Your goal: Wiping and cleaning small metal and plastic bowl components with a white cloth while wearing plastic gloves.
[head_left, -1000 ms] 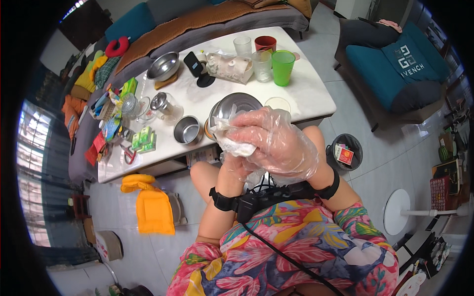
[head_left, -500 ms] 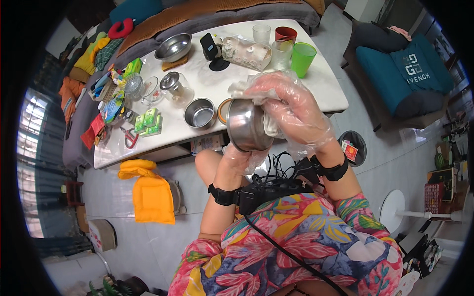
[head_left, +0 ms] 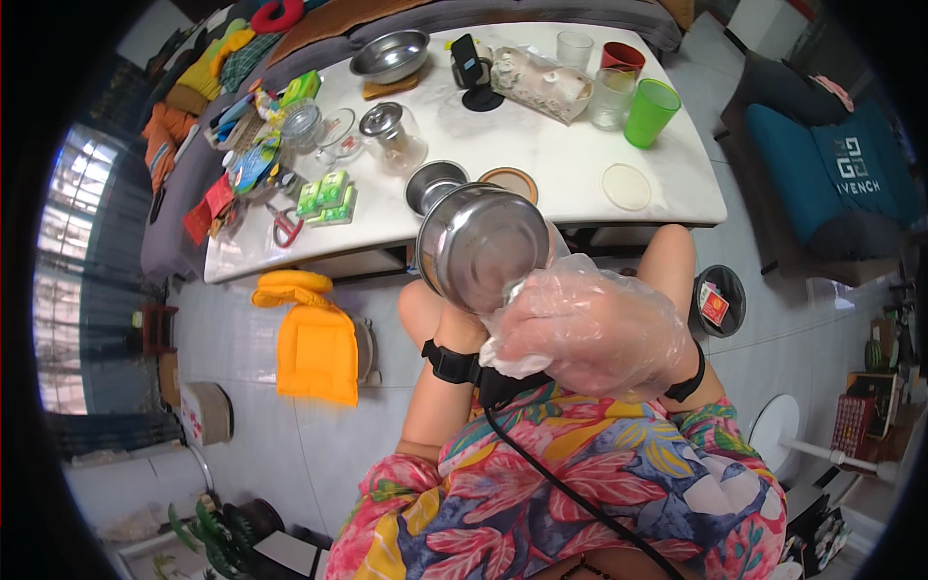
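A shiny steel bowl [head_left: 493, 242] is tilted over my lap at the table's near edge, its round base showing. My left hand [head_left: 466, 327] holds it from below and behind; most of those fingers are hidden by the metal. My right hand [head_left: 594, 324], in a clear plastic glove, is closed around a crumpled white cloth [head_left: 514, 356] just below the bowl's lower right edge. Behind the bowl, a smaller steel container [head_left: 425, 184] stands on the table beside a brown-rimmed round lid [head_left: 512, 178], both partly covered.
On the white table [head_left: 570, 159] are a glass jar [head_left: 396, 140], green boxes [head_left: 327, 198], red scissors [head_left: 286, 227], a steel basin [head_left: 390, 58], a phone on a stand [head_left: 469, 68], a tissue holder [head_left: 541, 82], a green cup [head_left: 652, 114] and a pale disc [head_left: 626, 186]. A bin [head_left: 720, 300] stands right.
My right hand with the cloth has moved down from the bowl's upper side toward my lap. The bowl has turned, bringing its base into view. The whole view has shifted.
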{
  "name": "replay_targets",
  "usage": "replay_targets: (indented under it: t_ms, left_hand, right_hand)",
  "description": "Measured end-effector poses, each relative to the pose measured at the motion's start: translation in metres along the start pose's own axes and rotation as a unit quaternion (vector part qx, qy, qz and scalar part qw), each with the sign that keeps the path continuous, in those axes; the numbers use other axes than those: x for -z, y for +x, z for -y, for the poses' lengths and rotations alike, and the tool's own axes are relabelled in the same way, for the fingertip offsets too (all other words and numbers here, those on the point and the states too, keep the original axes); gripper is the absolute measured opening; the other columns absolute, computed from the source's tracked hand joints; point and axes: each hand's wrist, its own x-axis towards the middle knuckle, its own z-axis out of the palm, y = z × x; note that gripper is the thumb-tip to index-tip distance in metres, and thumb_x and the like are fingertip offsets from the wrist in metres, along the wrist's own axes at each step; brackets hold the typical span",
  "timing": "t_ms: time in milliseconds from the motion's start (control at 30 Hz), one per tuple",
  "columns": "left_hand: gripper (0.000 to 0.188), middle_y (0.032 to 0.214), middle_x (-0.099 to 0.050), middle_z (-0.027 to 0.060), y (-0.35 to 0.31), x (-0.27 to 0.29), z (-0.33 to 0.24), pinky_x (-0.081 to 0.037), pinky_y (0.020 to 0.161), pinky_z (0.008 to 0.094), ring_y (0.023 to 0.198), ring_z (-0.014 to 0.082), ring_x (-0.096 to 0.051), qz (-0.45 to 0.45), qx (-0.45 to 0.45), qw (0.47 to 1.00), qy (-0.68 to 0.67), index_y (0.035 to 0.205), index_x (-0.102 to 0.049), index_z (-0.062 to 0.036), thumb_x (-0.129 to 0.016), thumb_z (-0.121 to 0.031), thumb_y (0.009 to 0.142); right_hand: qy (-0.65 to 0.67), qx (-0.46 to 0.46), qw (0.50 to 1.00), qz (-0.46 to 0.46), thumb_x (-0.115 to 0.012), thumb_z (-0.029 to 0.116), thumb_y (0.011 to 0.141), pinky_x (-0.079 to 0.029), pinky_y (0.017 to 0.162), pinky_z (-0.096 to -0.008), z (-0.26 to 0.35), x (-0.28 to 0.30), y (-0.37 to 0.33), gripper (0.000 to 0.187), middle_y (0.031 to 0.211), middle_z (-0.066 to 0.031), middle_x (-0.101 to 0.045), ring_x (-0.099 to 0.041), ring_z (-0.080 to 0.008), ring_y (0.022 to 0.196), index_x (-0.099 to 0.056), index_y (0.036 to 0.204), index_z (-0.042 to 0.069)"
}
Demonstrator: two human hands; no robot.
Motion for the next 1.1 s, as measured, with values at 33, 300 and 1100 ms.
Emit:
replay_targets:
  t_ms: [33,300,1100]
  left_hand:
    - [0.04,0.114,-0.055,0.0084,0.001,0.003,0.0,-0.049,0.085,0.0335,0.103,0.0199,-0.055,-0.005,-0.001,1.0,0.001,0.124,-0.047,-0.005,-0.053,-0.025,0.089]
    - [0.038,0.105,-0.06,0.0076,0.02,0.018,0.014,-0.052,0.078,0.0319,0.092,0.019,-0.06,-0.018,0.004,1.0,-0.001,0.119,-0.052,-0.0026,-0.057,-0.021,0.086]
    - [0.024,0.086,-0.063,0.013,0.084,-0.025,0.082,-0.049,0.066,0.0307,0.076,0.0198,-0.063,-0.196,-0.089,0.754,0.621,0.098,-0.06,0.0021,-0.054,-0.018,0.087]
  right_hand:
    - [-0.004,-0.004,1.0,0.028,-0.059,-0.007,0.06,-0.047,0.065,-0.036,0.0,0.003,-0.002,0.035,0.092,-0.0091,-0.061,-0.058,-0.0299,0.081,-0.061,0.092,0.006]
    - [-0.075,-0.058,0.985,-0.143,-0.063,-0.004,0.062,-0.046,0.072,-0.0363,0.004,0.036,-0.014,0.034,0.094,-0.0086,-0.062,-0.06,-0.0258,0.084,-0.063,0.094,0.008]
    - [0.429,-0.417,0.662,-0.451,-0.061,0.019,0.087,-0.046,0.073,-0.0222,-0.085,0.002,-0.1,0.029,0.093,-0.0041,-0.062,-0.057,-0.0089,0.084,-0.058,0.104,-0.004]
